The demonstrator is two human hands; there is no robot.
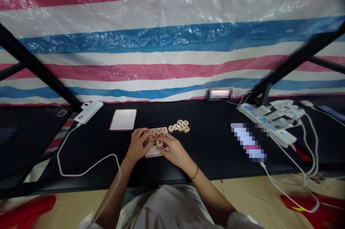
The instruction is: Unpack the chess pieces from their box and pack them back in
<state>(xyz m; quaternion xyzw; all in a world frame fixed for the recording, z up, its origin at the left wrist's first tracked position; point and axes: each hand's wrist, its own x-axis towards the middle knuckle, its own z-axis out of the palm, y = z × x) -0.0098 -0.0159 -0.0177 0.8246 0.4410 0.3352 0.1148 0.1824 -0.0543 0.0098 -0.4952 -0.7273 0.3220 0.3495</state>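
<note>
In the head view a shallow white box [153, 152] holds rows of round Chinese chess pieces [158, 131] marked with red and black characters. My left hand [138, 145] bends over the box's left side, fingers and thumb apart, touching the pieces there. From the right, my right hand [174, 150] reaches in, with thumb and fingertips closed on a black-marked chess piece [159, 143] at the front row. My fingers hide part of the rows. Several loose chess pieces [180, 126] lie grouped on the black table just right of the box.
A white box lid [123, 119] lies to the left. Behind it is a white power bank [88, 111] with a cable [78, 175] running past my left arm. A phone [248, 142] and a loaded power strip [266, 123] lie right. Striped sheeting [161, 71] hangs behind the table [210, 157].
</note>
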